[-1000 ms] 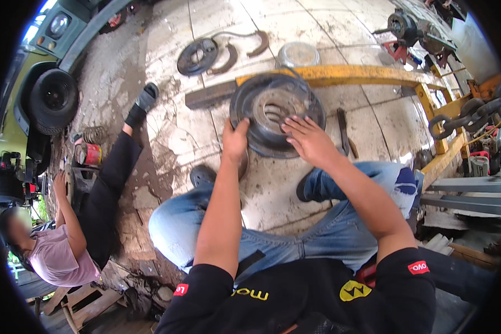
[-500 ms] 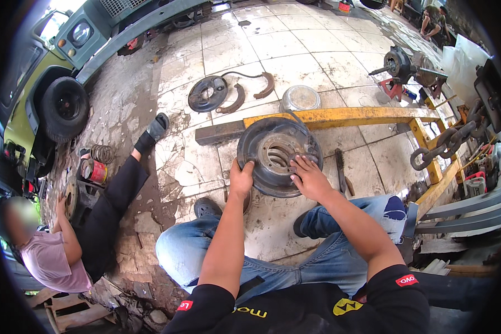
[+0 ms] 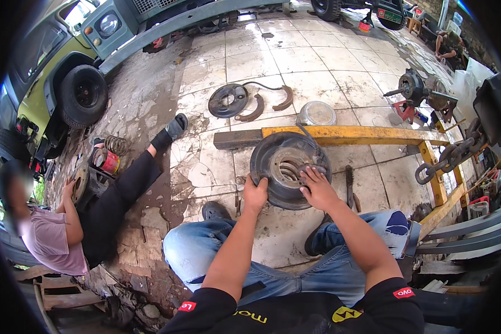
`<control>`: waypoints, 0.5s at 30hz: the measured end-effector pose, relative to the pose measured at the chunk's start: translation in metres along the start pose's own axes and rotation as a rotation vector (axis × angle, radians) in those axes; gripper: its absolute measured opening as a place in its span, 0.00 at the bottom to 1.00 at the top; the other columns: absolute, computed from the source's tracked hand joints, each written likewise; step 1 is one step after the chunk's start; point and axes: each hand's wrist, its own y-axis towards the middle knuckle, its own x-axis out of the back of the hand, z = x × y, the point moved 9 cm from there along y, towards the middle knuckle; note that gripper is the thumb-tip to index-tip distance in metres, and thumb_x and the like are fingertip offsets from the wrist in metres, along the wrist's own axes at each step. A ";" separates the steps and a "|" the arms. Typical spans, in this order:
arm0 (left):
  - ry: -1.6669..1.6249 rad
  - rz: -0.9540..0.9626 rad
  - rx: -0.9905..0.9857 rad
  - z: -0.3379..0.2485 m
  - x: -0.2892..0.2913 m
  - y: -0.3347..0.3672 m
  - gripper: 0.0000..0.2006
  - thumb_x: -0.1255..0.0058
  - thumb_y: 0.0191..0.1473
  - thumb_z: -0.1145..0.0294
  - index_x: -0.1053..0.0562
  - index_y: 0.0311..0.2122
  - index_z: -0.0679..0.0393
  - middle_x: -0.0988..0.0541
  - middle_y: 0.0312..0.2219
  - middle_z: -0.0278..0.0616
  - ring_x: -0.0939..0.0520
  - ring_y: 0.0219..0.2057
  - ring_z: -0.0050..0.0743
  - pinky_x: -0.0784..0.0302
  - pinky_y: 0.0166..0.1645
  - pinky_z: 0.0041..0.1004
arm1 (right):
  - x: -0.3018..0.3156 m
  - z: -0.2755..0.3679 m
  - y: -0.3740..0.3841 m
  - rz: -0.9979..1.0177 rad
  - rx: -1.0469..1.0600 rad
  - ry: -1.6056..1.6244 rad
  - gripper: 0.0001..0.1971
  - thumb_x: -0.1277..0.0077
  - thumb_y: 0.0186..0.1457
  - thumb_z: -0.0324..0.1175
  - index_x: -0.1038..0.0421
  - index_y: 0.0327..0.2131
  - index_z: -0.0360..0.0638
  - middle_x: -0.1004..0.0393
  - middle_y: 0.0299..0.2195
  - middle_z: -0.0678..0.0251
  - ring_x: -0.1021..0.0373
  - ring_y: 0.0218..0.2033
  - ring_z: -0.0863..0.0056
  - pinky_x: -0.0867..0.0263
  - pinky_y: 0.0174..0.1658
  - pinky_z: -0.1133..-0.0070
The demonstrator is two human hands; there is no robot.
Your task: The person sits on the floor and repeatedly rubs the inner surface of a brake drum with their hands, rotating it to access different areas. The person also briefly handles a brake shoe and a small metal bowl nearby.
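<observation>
At the far left a seated person (image 3: 50, 234) in a pink top leans over a small round part, one leg stretched out across the stained tile floor (image 3: 328, 61); a red can (image 3: 107, 161) and a coil spring (image 3: 117, 146) lie just beside that leg. Behind them stands a green truck (image 3: 67, 61). Further right, on the tiles, a dark backing plate (image 3: 227, 100) lies with two curved brake shoes (image 3: 267, 103) beside it. In the middle, the left hand (image 3: 255, 195) grips the lower left rim of the brake drum (image 3: 281, 167), fingers curled around the edge. The drum stands tilted on the floor between the person's knees and leans against a yellow beam (image 3: 362, 134). The right hand (image 3: 317, 186) lies spread on the drum's face at its lower right, fingertips at the hub opening, holding nothing else. A wire brush (image 3: 349, 186) lies on the floor just right of that hand. Beyond the beam sits a metal bowl (image 3: 316, 113). At the far right a heavy chain (image 3: 448, 156) hangs near the beam's end.
</observation>
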 end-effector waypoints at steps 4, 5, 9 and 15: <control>0.009 0.041 0.038 -0.007 0.001 0.001 0.24 0.48 0.55 0.61 0.32 0.52 0.68 0.22 0.44 0.53 0.22 0.45 0.40 0.31 0.52 0.31 | 0.001 -0.003 0.004 0.015 -0.003 0.000 0.26 0.62 0.63 0.42 0.43 0.62 0.44 0.51 0.66 0.56 0.55 0.67 0.56 0.55 0.66 0.61; 0.020 0.050 0.051 -0.010 0.000 0.003 0.25 0.49 0.55 0.58 0.32 0.52 0.69 0.23 0.45 0.54 0.22 0.45 0.40 0.31 0.52 0.31 | -0.001 -0.005 0.005 0.012 -0.002 -0.007 0.26 0.62 0.63 0.41 0.44 0.62 0.45 0.51 0.66 0.56 0.55 0.67 0.56 0.55 0.66 0.61; 0.098 0.003 0.182 -0.006 0.012 0.012 0.29 0.51 0.55 0.49 0.28 0.47 0.69 0.22 0.43 0.55 0.22 0.45 0.41 0.32 0.52 0.32 | -0.002 -0.012 0.009 0.043 -0.001 -0.018 0.25 0.61 0.62 0.38 0.44 0.62 0.47 0.51 0.66 0.58 0.55 0.67 0.58 0.55 0.66 0.62; 0.198 0.229 0.543 0.016 0.021 0.020 0.23 0.50 0.49 0.53 0.24 0.38 0.67 0.21 0.37 0.49 0.22 0.38 0.36 0.27 0.42 0.32 | 0.004 -0.012 0.019 0.107 0.038 0.018 0.25 0.61 0.59 0.31 0.41 0.61 0.48 0.49 0.66 0.60 0.54 0.67 0.60 0.55 0.66 0.62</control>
